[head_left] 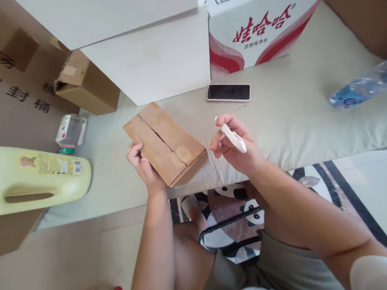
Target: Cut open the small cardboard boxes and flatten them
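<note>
A small brown cardboard box is tilted up above the cloth-covered surface, with a dark seam running along its top face. My left hand grips the box by its left side, and some of the fingers are hidden. My right hand, just right of the box and apart from it, is closed around a slim white pen. The pen's tip pokes out past the fingers toward the upper left.
A phone lies behind my hands. White cartons and a red-and-white carton stand at the back. On the left are a yellow jug, a clear bottle and an open brown box. A water bottle lies right.
</note>
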`<action>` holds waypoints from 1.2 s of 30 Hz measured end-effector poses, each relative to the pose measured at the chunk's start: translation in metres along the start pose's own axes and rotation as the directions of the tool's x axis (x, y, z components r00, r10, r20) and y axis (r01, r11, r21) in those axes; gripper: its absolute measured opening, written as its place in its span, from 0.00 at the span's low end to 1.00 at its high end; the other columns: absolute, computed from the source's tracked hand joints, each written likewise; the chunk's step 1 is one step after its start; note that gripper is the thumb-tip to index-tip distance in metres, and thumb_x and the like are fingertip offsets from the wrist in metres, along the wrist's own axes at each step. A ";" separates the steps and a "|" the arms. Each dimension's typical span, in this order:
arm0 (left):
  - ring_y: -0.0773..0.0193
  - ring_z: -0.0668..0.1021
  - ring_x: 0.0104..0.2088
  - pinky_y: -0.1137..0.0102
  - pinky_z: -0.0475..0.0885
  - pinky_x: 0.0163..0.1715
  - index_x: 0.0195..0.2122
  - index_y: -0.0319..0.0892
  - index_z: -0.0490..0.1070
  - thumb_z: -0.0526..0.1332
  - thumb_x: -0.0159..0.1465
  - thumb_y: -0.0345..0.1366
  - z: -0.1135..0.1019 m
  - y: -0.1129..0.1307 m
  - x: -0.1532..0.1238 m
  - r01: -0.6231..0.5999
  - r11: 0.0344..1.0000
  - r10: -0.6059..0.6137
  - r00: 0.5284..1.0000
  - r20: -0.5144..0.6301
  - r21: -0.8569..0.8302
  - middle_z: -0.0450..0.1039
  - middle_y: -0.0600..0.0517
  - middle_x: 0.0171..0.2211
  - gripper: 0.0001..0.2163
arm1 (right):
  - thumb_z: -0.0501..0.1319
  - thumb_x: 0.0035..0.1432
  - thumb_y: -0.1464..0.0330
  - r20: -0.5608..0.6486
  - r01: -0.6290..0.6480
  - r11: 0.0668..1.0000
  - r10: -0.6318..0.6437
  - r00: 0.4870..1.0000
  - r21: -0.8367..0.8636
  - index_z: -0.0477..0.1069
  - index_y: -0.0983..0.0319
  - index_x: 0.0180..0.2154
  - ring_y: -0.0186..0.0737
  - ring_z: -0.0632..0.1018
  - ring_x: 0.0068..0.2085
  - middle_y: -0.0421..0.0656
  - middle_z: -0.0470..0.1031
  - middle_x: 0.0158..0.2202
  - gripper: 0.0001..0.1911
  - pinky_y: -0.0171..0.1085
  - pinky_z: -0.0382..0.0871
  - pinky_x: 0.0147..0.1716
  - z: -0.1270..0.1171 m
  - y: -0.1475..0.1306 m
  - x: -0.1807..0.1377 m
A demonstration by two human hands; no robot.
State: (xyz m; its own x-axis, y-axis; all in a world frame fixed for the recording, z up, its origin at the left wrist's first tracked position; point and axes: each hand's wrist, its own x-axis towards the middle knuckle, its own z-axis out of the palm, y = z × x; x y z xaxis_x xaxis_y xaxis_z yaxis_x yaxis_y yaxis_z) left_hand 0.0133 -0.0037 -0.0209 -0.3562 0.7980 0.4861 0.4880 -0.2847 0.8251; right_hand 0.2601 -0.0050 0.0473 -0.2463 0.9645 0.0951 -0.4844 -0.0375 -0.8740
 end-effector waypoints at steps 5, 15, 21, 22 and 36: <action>0.53 0.65 0.60 0.57 0.57 0.62 0.48 0.46 0.64 0.50 0.65 0.56 0.003 0.007 -0.001 -0.076 0.995 0.070 0.993 -0.095 -0.060 0.63 0.45 0.52 0.21 | 0.63 0.59 0.55 0.020 0.088 0.996 -0.088 0.996 -0.025 0.55 0.55 0.35 0.29 0.65 0.15 0.27 0.64 0.15 0.19 0.32 0.57 0.19 0.010 0.000 -0.012; 0.53 0.66 0.60 0.56 0.59 0.61 0.48 0.46 0.63 0.49 0.65 0.55 0.003 0.008 -0.001 -0.053 0.998 0.050 0.995 -0.082 -0.041 0.63 0.44 0.53 0.21 | 0.53 0.67 0.54 0.141 0.039 0.978 -0.010 0.990 -0.207 0.67 0.60 0.42 0.28 0.60 0.17 0.33 0.69 0.19 0.16 0.31 0.53 0.17 0.012 0.004 -0.013; 0.53 0.67 0.59 0.57 0.59 0.61 0.48 0.46 0.65 0.51 0.65 0.55 0.003 0.007 0.000 -0.069 0.992 0.061 0.995 -0.085 -0.104 0.63 0.45 0.51 0.20 | 0.55 0.63 0.60 -0.010 0.097 0.964 -0.103 0.995 -0.247 0.73 0.61 0.36 0.30 0.64 0.21 0.36 0.69 0.21 0.13 0.33 0.57 0.21 0.006 0.008 -0.011; 0.53 0.67 0.58 0.57 0.59 0.61 0.48 0.46 0.65 0.51 0.65 0.55 0.003 0.007 0.000 -0.069 0.992 0.060 0.994 -0.087 -0.108 0.63 0.45 0.51 0.20 | 0.54 0.62 0.61 -0.030 0.090 0.965 -0.100 0.995 -0.247 0.73 0.61 0.35 0.30 0.64 0.21 0.36 0.68 0.20 0.13 0.33 0.56 0.21 0.006 0.008 -0.011; 0.55 0.71 0.53 0.59 0.63 0.57 0.47 0.46 0.66 0.53 0.64 0.56 0.004 0.011 0.000 -0.042 0.989 0.028 0.995 -0.095 -0.142 0.64 0.46 0.50 0.21 | 0.54 0.59 0.65 -0.088 0.054 0.966 -0.079 0.993 -0.254 0.73 0.61 0.31 0.32 0.64 0.21 0.35 0.64 0.18 0.11 0.34 0.56 0.21 0.005 0.007 -0.010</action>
State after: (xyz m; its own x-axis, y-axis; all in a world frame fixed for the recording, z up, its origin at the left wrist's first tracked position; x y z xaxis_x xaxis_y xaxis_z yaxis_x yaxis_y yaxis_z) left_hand 0.0222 -0.0047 -0.0127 -0.4166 0.7353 0.5345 0.3840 -0.3906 0.8366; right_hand 0.2546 -0.0160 0.0431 -0.1324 0.9838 0.1212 -0.2678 0.0822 -0.9600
